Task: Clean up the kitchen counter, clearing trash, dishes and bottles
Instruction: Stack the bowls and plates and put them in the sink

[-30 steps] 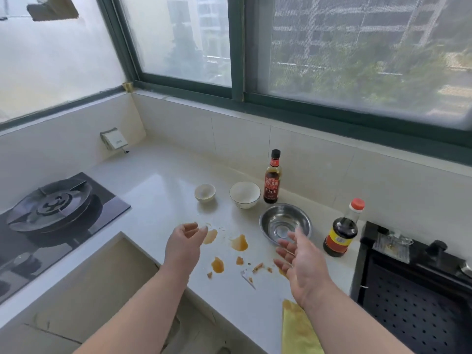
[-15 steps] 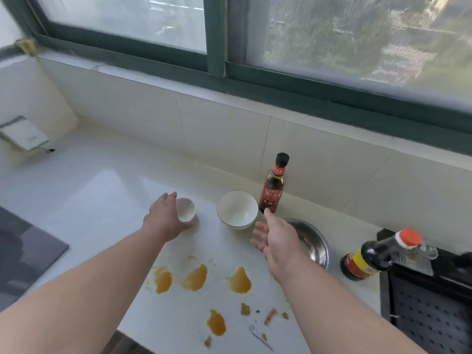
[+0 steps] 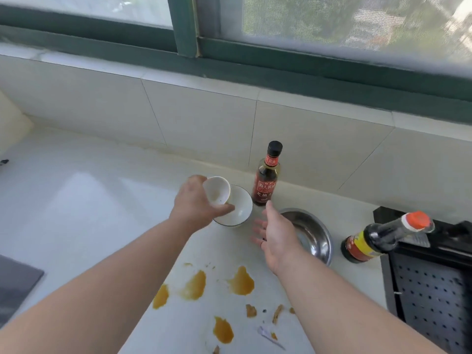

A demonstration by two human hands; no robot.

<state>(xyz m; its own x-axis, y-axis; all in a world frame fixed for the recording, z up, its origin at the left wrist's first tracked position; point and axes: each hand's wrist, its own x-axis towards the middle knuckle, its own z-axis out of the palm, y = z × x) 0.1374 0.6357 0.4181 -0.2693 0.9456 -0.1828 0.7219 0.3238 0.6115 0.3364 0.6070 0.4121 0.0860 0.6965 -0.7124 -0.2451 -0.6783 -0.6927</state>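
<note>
My left hand (image 3: pixel 195 204) grips a small white bowl (image 3: pixel 216 190), tilted and lifted over the larger white bowl (image 3: pixel 240 212) that stands on the white counter (image 3: pixel 76 200). My right hand (image 3: pixel 274 232) hovers open beside the larger bowl, partly over a steel bowl (image 3: pixel 315 237). A dark sauce bottle with a black cap (image 3: pixel 267 178) stands upright by the tiled wall. A second dark bottle with an orange cap (image 3: pixel 378 238) stands at the right next to the black sink rack. Orange-brown spills (image 3: pixel 241 281) and scraps (image 3: pixel 277 309) lie on the counter in front.
A black perforated sink rack (image 3: pixel 431 290) fills the right side. The dark stove edge (image 3: pixel 15 279) shows at the lower left. A tiled backsplash (image 3: pixel 204 118) and green window frame (image 3: pixel 184 29) bound the counter at the back. A torn wrapper scrap (image 3: pixel 268 334) lies near the front.
My left hand has picked up the small white bowl and carried it right, over the larger bowl. My right hand moved slightly forward beside the steel bowl.
</note>
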